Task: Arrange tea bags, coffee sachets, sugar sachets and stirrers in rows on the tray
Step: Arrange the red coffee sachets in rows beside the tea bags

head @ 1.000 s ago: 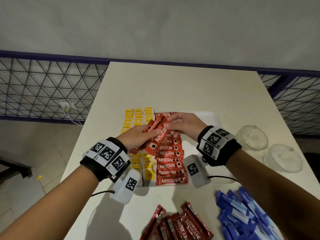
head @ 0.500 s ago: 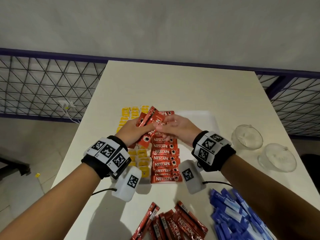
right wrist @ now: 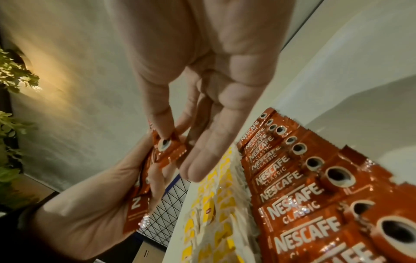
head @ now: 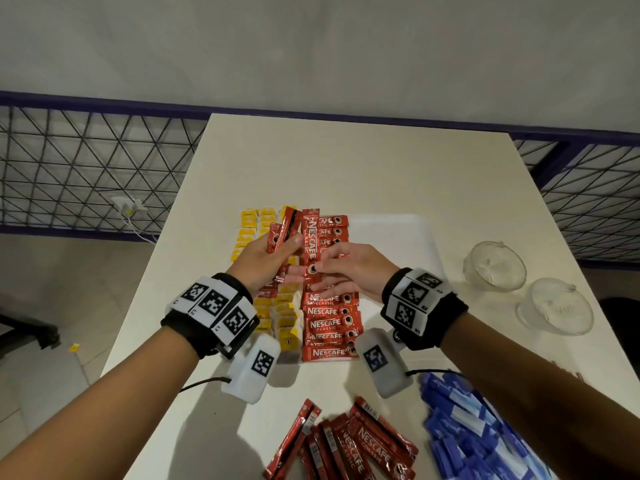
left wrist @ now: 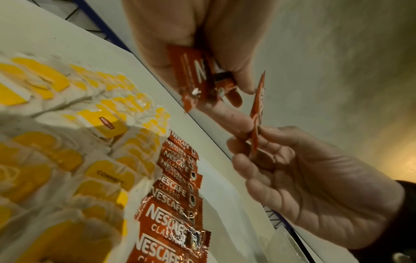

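My left hand grips a small bundle of red coffee sachets above the tray. My right hand pinches the lower end of one upright coffee sachet, drawing it from that bundle; thumb and forefinger hold it in the right wrist view. The left wrist view shows the bundle and the single sachet edge-on. On the tray lies a row of coffee sachets, with yellow tea bags in rows to its left.
Loose coffee sachets lie on the table's near edge, with a pile of blue sugar sachets to their right. Two clear glass bowls stand right of the tray. A metal railing runs behind the table.
Both hands rose slightly over the tray. The right hand has pulled one sachet apart from the left hand's bundle and turned it upright.
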A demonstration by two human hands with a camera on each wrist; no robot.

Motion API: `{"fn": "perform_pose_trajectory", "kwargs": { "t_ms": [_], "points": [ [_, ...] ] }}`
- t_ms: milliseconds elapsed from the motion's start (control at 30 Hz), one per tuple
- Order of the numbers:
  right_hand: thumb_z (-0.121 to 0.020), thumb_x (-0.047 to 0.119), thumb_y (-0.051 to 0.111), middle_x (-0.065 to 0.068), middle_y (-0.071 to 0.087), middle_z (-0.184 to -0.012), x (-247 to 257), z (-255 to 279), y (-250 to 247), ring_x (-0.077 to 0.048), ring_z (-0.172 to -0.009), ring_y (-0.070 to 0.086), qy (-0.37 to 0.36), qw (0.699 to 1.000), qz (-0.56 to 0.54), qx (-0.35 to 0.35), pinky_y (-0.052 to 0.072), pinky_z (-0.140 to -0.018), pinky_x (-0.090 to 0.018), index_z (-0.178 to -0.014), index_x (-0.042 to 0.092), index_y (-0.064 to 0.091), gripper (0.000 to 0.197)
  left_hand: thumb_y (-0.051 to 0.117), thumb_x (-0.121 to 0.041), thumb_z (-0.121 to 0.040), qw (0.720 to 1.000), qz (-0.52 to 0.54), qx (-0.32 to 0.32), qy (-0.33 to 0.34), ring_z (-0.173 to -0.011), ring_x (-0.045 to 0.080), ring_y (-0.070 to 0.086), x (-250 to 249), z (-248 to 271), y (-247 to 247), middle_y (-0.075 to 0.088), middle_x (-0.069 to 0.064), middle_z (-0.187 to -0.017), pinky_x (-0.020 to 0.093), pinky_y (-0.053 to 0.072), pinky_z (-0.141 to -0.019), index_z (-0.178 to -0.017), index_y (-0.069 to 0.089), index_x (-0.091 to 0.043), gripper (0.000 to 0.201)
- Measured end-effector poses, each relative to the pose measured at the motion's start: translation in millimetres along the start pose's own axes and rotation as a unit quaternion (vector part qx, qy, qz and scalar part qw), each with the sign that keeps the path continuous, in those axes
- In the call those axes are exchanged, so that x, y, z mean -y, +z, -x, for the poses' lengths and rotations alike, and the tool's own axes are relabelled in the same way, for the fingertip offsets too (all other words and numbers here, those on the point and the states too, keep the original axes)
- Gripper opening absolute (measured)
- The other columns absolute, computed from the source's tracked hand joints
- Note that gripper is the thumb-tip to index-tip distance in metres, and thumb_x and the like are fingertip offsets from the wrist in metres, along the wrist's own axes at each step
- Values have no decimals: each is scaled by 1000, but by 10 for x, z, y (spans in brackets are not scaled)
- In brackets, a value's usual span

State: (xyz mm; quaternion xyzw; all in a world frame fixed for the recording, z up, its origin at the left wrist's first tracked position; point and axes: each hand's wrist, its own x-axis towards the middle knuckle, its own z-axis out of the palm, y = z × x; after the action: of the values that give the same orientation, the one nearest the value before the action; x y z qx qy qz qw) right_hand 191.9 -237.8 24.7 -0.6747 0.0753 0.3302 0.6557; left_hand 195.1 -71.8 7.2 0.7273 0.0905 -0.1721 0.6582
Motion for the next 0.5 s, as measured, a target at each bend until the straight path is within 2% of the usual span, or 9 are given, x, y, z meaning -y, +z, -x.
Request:
{"fn": "perform_pose_trajectory", "kwargs": {
  "t_ms": [67, 133, 167, 233, 300, 367, 433, 500],
  "points": [
    [-88, 5, 58, -13, 65, -85, 5, 9, -3, -24, -74, 68, -2, 1000, -14, -17, 58, -71, -33, -84, 10, 54, 8, 56, -35, -89, 1000, 9, 7, -1, -69, 14, 70, -37, 25, 12, 69, 5, -96, 25, 57, -56, -98, 61, -21, 18],
    [-88, 3, 57, -15, 66, -83, 24, 20, -12, -25, -72, 67, -5, 999, -25, -35, 59, -68, -33, -83, 9, 53, 8, 54, -35, -91, 1000, 1, 8, 3, -58, 9, 67, -79, 52, 17, 69, 1, -87, 21, 53, -48, -102, 60, -18, 21],
    [-88, 2, 56, -14, 67, -79, 37, 27, -17, -23, -67, 67, -6, 999, -26, -40, 59, -65, -31, -83, 9, 52, 9, 53, -35, -91, 1000, -7, 6, 6, -50, 6, 63, -105, 71, 21, 69, -2, -78, 19, 50, -43, -101, 60, -16, 23],
    [-87, 1, 57, -13, 66, -70, 57, 40, -33, -17, -54, 62, -10, 999, -1, -51, 57, -57, -28, -81, 10, 51, 12, 54, -33, -91, 1000, -18, -1, 3, -35, 4, 50, -128, 90, 8, 62, -8, -56, 16, 39, -35, -90, 59, -14, 19],
    [-86, 1, 58, -10, 63, -68, 74, 50, -59, -14, -50, 55, -12, 997, 51, -64, 53, -54, -27, -82, 13, 52, 14, 61, -30, -88, 999, -27, -7, -16, -30, 7, 38, -134, 85, -34, 51, -7, -43, 16, 31, -33, -80, 55, -14, 18],
    [-87, 2, 57, -7, 61, -68, 92, 48, -96, -13, -52, 50, -18, 994, 79, -71, 49, -55, -26, -86, 15, 55, 13, 65, -30, -85, 999, -34, -4, -30, -30, 9, 31, -139, 80, -75, 45, -6, -38, 15, 27, -34, -91, 56, -10, 23],
    [-87, 2, 58, -7, 61, -70, 96, 29, -145, -13, -55, 49, -27, 995, 64, -75, 47, -58, -25, -92, 13, 57, 12, 63, -28, -87, 999, -23, -4, -32, -30, 8, 29, -151, 92, -86, 48, -7, -37, 14, 26, -33, -105, 57, -3, 32],
    [-85, 1, 60, -9, 63, -73, 85, -4, -201, -12, -56, 55, -40, 996, 28, -76, 51, -60, -23, -100, 8, 56, 17, 57, -28, -91, 999, 1, -6, -36, -29, 6, 28, -170, 112, -75, 54, -9, -40, 14, 24, -32, -98, 58, -2, 27]
  ]
}}
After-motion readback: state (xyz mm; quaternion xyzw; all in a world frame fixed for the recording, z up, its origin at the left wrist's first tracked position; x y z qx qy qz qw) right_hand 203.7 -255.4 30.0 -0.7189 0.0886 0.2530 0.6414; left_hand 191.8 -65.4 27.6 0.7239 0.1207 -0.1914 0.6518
